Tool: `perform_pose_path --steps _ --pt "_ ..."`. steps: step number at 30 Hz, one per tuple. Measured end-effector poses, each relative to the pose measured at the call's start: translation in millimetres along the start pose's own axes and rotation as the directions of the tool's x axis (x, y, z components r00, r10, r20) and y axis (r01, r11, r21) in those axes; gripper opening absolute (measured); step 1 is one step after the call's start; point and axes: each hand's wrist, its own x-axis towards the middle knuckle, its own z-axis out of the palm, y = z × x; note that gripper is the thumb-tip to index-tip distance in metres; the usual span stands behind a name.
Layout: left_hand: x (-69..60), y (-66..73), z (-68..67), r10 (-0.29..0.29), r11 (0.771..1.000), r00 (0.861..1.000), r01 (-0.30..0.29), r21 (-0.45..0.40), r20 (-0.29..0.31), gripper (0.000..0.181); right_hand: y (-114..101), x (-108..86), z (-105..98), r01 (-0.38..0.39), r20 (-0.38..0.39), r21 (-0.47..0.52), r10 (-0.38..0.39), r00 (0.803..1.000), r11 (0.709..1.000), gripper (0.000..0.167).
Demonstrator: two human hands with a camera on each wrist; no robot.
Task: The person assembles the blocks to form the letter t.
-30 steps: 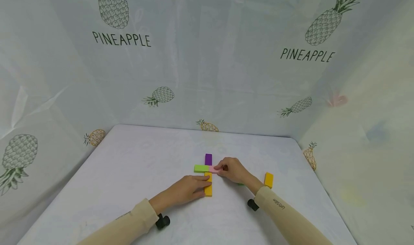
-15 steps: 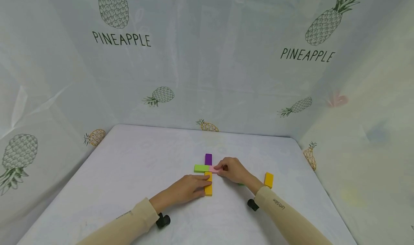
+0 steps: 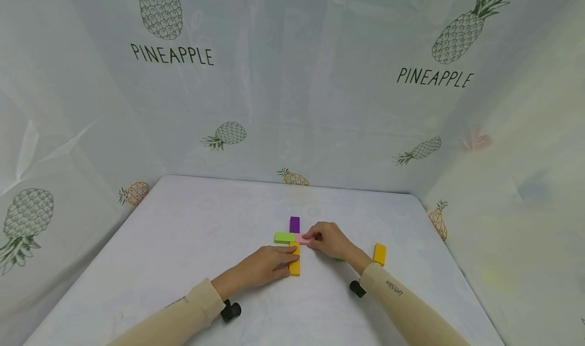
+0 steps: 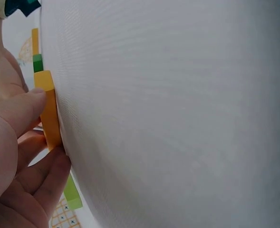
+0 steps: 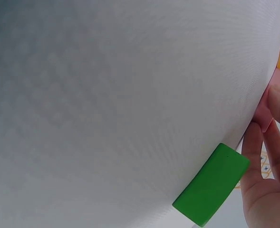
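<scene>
In the head view my left hand (image 3: 266,266) grips a long yellow block (image 3: 294,269) lying on the table, thumb at its near part and fingers further along. The left wrist view shows the thumb on this yellow block (image 4: 51,116). My right hand (image 3: 332,240) pinches a pink block (image 3: 300,239) between thumb and fingers. End to end with the pink block lies a light green block (image 3: 284,238). Behind their junction a purple block (image 3: 294,224) points away. The far end of the yellow block meets the near side of that row.
Right of the right wrist lies another yellow block (image 3: 380,253). A dark green block (image 5: 212,184) rests beside the right hand, mostly hidden under the forearm in the head view. A pineapple-print curtain (image 3: 292,82) surrounds the white table (image 3: 219,209).
My left hand and the yellow block have shifted very slightly away from me, toward the light green and pink row. The right hand stays in place on the pink block.
</scene>
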Motion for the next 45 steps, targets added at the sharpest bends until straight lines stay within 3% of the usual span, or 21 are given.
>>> perform_pose_path --steps 11,32,45 --pt "0.0 -1.4 0.2 0.027 1.0 0.999 -0.028 -0.007 -0.021 0.045 -2.8 -1.4 -0.3 -0.012 0.003 -0.004 0.012 1.0 1.0 0.02" --pt "1.0 -2.5 -4.1 0.025 0.999 1.0 -0.026 -0.043 -0.014 0.047 -1.4 -2.0 0.9 -0.009 0.004 0.004 0.009 1.0 1.0 0.02" --pt "4.0 -8.8 -1.7 -0.012 0.996 1.0 0.01 -0.092 -0.017 0.045 -2.1 -2.0 0.3 -0.008 0.006 -0.004 0.008 1.0 1.0 0.02"
